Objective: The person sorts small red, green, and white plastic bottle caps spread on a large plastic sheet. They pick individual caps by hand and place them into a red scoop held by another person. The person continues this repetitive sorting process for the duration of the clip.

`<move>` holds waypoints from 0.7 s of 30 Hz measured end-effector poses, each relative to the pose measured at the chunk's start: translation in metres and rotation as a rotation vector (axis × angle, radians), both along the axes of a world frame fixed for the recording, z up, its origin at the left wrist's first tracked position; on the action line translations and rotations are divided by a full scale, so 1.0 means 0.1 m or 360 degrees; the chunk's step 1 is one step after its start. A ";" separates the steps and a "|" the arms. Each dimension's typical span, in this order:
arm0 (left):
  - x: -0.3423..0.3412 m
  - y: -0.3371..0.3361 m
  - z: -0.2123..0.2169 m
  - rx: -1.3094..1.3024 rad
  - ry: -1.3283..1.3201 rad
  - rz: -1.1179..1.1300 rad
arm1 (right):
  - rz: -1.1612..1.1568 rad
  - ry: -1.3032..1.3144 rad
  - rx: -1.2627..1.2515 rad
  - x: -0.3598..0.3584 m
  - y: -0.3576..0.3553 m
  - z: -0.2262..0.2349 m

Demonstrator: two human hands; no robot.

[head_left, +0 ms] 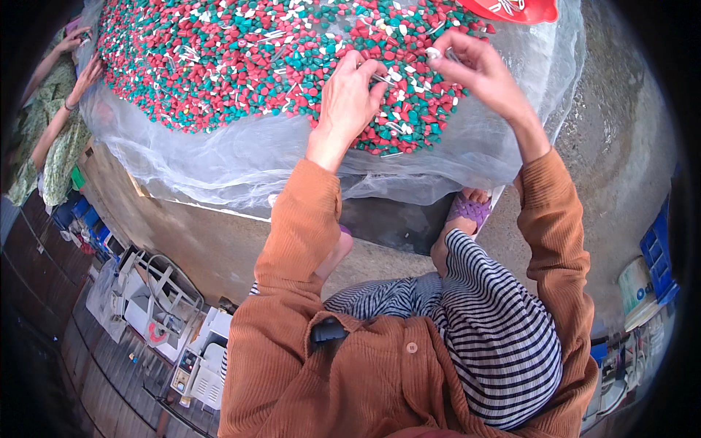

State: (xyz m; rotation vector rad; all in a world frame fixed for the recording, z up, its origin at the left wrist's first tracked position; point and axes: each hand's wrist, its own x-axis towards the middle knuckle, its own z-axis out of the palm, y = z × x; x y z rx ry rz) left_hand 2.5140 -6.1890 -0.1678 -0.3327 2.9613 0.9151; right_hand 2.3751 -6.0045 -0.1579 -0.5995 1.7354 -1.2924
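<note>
A wide layer of small pebble-like pieces (241, 91), red, green and white, lies on a sheet of translucent netting (241, 157). Thin whitish strips are scattered among them. My left hand (345, 102) is closed just above the near part of the layer, with a few thin grey strips (380, 79) showing between thumb and fingers. To its right, my right hand (478, 69) is raised over the layer's right edge. Its thumb and forefinger pinch a small white piece (433, 53), and something thin and grey shows behind the thumb.
A red bowl (537, 10) with white strips in it stands at the far right. Another person's hands (86, 73) rest at the left edge of the netting. White equipment (164, 306) and blue crates (84, 212) stand at lower left; another blue crate (659, 252) is at right.
</note>
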 end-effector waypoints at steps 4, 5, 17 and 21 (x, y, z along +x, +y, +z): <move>-0.08 -0.08 0.14 0.0338 -0.0365 0.0191 | -0.0154 -0.0281 -0.0272 -0.17 0.04 0.01; -0.04 -0.15 0.06 0.1021 -0.0251 0.0374 | -0.0157 -0.0228 -0.0195 -0.21 0.00 0.01; 0.33 0.19 0.17 0.0209 -0.0238 -0.0402 | 0.0041 0.1714 0.0295 -0.29 -0.13 -0.15; 0.47 0.21 -0.01 0.0057 -0.0246 -0.0286 | -0.0043 -0.0247 -0.0212 -0.35 -0.10 0.00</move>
